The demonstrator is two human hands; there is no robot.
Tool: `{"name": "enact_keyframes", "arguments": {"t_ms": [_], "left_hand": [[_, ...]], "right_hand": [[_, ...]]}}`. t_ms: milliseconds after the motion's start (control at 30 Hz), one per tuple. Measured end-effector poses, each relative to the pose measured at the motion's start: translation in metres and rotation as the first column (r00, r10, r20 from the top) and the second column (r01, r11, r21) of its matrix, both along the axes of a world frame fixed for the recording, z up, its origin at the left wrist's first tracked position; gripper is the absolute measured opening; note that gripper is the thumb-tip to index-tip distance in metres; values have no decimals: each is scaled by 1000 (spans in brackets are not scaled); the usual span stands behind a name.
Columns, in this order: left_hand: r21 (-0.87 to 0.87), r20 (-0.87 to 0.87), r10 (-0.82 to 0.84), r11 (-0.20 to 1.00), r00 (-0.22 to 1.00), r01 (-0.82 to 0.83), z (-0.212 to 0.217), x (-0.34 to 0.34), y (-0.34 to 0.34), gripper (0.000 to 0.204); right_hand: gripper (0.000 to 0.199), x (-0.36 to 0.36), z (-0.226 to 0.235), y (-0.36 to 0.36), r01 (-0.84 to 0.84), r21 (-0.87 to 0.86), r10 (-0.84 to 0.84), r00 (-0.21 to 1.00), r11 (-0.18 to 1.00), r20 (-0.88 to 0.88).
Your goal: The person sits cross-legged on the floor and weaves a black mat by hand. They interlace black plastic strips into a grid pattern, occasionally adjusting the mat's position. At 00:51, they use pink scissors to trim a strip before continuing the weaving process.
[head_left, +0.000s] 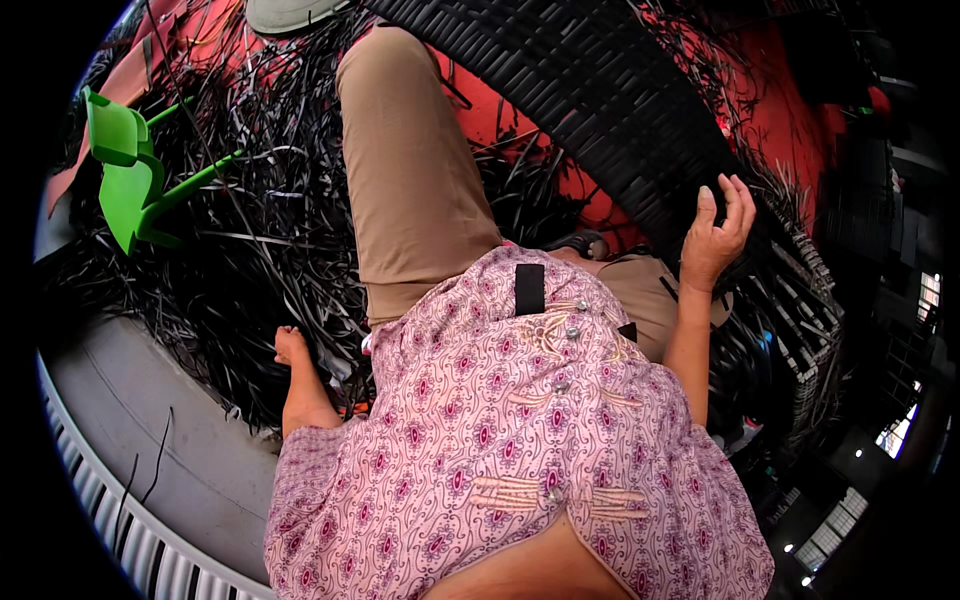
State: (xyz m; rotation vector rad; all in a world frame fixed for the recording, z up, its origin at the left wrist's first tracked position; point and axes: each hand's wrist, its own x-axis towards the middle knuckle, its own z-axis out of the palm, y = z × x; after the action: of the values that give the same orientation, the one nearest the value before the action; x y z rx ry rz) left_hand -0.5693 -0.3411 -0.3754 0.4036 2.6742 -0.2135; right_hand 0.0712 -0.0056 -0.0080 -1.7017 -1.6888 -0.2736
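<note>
A black woven panel (pixel 590 85) of flat strips slants from the top centre down to the right, in front of my bent knee. Beside its lower right end my right hand (pixel 715 238) is raised, fingers loosely spread and nothing seen in them. Low on the left, my left hand (pixel 291 346) is curled closed at the edge of a heap of loose black strips (pixel 290 220). What its fingers hold, if anything, is hidden.
Green plastic toy-like chairs or scoops (pixel 130 180) lie on the strips at the left. Red floor covering (pixel 490 110) shows beneath. A grey surface (pixel 160 410) and a white ribbed rail (pixel 180 570) border the lower left. A round grey lid-like thing (pixel 290 14) sits at the top.
</note>
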Motion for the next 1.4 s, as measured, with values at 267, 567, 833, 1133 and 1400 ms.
{"name": "enact_keyframes", "arguments": {"t_ms": [267,567,833,1133,1400], "left_hand": [[194,-208,51,981,977,-10,20,6,4,25],[251,-106,54,968,993,-26,39,-19,6,38],[354,-193,115,934,974,-41,50,-35,21,38],[389,-215,63,921,975,26,67,-27,44,35],[403,-119,17,915,993,33,65,-10,50,38]], "right_hand": [[24,6,-3,-14,33,-19,-33,999,999,-8],[23,6,-16,-24,10,-1,-10,998,1000,-69],[21,11,-22,-29,29,4,-29,991,1000,-132],[21,15,-27,-34,34,14,-31,988,999,-152],[21,16,-31,-35,4,48,1,996,999,-89]]}}
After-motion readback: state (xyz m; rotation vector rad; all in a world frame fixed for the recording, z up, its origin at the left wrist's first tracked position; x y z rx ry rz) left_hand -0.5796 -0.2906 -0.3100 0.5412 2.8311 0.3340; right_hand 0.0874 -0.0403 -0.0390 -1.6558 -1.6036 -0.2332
